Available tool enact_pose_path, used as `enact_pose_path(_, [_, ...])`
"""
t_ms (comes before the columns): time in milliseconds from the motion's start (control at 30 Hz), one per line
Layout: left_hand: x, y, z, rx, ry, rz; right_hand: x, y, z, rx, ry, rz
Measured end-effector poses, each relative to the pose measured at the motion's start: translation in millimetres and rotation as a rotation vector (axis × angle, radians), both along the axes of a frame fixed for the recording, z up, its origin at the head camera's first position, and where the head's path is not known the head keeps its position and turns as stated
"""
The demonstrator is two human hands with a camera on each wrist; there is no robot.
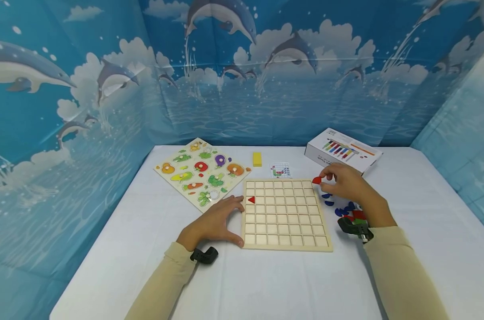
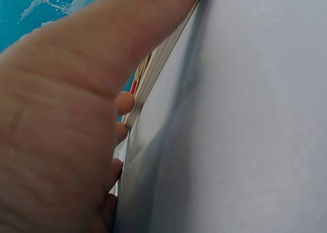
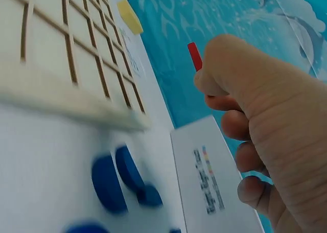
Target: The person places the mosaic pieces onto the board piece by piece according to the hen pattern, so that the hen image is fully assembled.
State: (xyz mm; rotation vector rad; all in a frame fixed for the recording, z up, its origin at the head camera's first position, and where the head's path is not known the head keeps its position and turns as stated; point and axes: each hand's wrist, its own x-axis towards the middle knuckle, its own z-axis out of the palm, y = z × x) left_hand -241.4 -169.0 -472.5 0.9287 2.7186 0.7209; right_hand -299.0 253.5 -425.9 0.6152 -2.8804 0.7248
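A wooden grid board [image 1: 286,218] lies flat on the white table, with one red triangle piece [image 1: 251,200] in a cell near its upper left. My left hand [image 1: 219,221] rests along the board's left edge, thumb and fingers spread against it. Above the board's far right corner, my right hand [image 1: 343,181] pinches a red piece [image 1: 317,180] with a rounded edge between thumb and forefinger; the right wrist view shows this red piece [image 3: 194,56] edge-on. Blue half-round pieces [image 3: 109,183] lie on the table below that hand.
Right of the board is a pile of blue, red and green pieces [image 1: 347,211], partly behind the right wrist. Behind stand a white box [image 1: 343,149], a small pattern card [image 1: 280,170] and a yellow block [image 1: 257,159]. A vegetable puzzle board [image 1: 202,171] lies at the back left.
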Motion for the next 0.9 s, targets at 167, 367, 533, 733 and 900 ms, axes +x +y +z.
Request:
enact_pose_path(167, [-1.8,-0.2,-1.3,0.007,0.007,-0.006,-9.2,-27.1,-2.1,-0.054,0.022,0.091])
enact_pose_path(367, [-2.2,-0.1,-0.4,0.004,-0.006,-0.004,-20.7,-62.3,-7.0,-0.107,-0.003,0.174])
enact_pose_path(533, [-1.7,-0.4,0.7,0.01,-0.003,-0.006,-28.6,-92.8,-12.8,-0.149,-0.011,0.225])
enact_pose_path(733, [-1.5,-0.9,1.1,0.01,-0.009,-0.001,-34.9,-120.7,-22.2,-0.16,-0.015,0.272])
enact_pose_path(900, [-2.0,-1.2,-1.9,0.016,-0.011,0.0,-37.0,-133.4,-32.2,-0.14,-0.069,0.265])
